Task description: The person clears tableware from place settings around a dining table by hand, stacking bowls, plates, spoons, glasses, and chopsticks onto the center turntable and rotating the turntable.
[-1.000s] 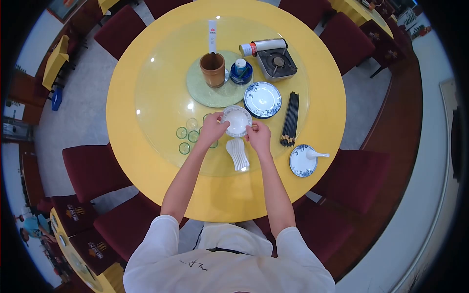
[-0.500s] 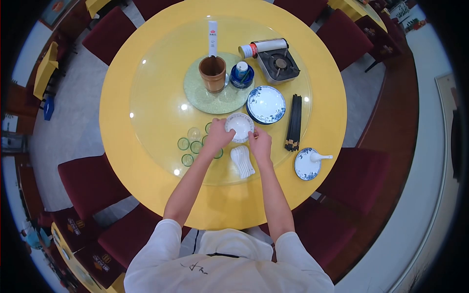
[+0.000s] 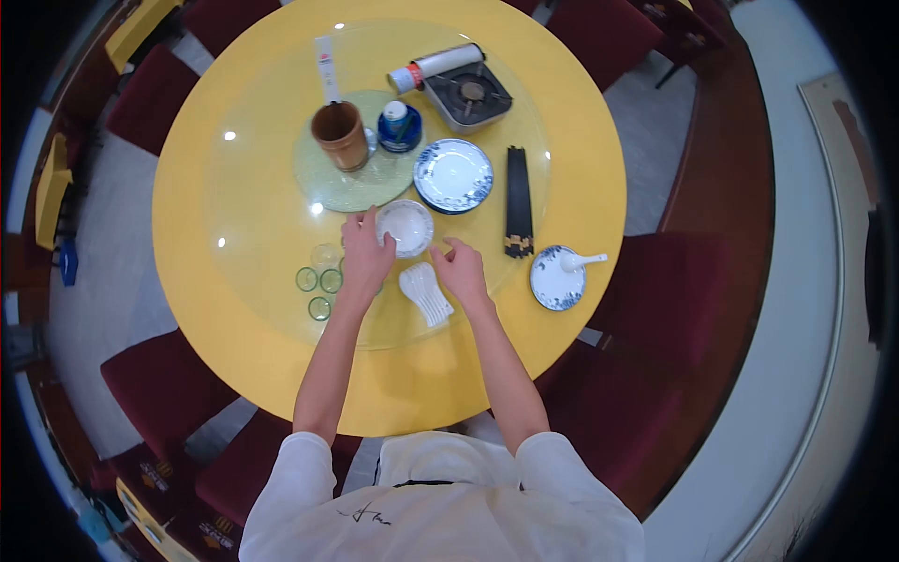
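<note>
My left hand (image 3: 369,251) grips the left rim of a small white bowl (image 3: 407,229), thumb at the near edge and fingers round the side. Just right of the bowl, my right hand (image 3: 460,270) is apart from it, thumb and fingers parted with nothing between them. White soup spoons (image 3: 426,294) lie nested beside my right hand. Several green-rimmed glasses (image 3: 319,308) stand left of my left wrist, some partly hidden by it. Behind the bowl is a stack of blue-patterned plates (image 3: 453,175).
Black chopsticks (image 3: 518,201) lie right of the plates. Near the table's (image 3: 393,393) right edge, a small plate (image 3: 559,292) carries a white spoon (image 3: 585,260). Farther back are a brown cup (image 3: 340,138), a blue holder (image 3: 400,128) and a portable stove (image 3: 472,94).
My right hand has come away from the bowl's right side, and its fingers have parted. My left hand still holds the bowl. The whole view has shifted, moving the table leftward.
</note>
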The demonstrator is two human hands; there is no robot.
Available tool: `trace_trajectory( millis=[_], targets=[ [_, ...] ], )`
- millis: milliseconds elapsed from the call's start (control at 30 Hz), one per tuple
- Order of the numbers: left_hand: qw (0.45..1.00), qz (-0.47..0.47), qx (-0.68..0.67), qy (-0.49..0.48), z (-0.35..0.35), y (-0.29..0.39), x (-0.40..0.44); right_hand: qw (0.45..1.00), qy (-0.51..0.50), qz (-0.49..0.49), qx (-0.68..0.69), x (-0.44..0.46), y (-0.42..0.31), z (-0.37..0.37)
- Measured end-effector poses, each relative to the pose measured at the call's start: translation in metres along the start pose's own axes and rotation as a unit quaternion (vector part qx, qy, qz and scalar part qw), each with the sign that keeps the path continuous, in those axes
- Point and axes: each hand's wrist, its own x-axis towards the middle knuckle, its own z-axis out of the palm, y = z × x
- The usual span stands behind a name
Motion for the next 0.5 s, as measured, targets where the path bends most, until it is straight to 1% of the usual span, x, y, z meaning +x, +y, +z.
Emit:
trace_trajectory(
  millis=[100,133,200,267,300,333,400,467,500],
  targets=[
    [0.996,0.076,-0.047,-0.003,-0.01,0.048,-0.012,1.0,-0.003,0.018,0.007,-0.03,0.035,-0.033],
    [0.992,0.058,-0.099,-0.058,-0.002,0.059,-0.021,0.999,0.003,0.035,0.005,-0.041,0.048,-0.047],
    [0.966,0.021,-0.196,-0.167,0.018,0.081,-0.04,0.998,0.016,0.067,0.002,-0.063,0.084,-0.084],
    [0.929,-0.006,-0.25,-0.273,0.048,0.103,-0.062,0.996,0.067,0.046,-0.026,-0.077,0.154,-0.11],
    [0.905,-0.02,-0.275,-0.323,0.066,0.113,-0.072,0.995,0.072,0.067,-0.026,-0.083,0.174,-0.131],
    [0.879,-0.062,-0.307,-0.359,0.088,0.121,-0.082,0.993,0.075,0.089,-0.027,-0.087,0.188,-0.152],
    [0.815,-0.144,-0.369,-0.423,0.134,0.139,-0.103,0.988,0.099,0.084,-0.078,-0.081,0.214,-0.188],
    [0.71,-0.273,-0.47,-0.448,0.169,0.162,-0.115,0.981,0.118,0.079,-0.129,-0.066,0.233,-0.222],
    [0.648,-0.337,-0.513,-0.451,0.184,0.173,-0.119,0.98,0.131,0.047,-0.143,-0.054,0.24,-0.236]
  ],
)
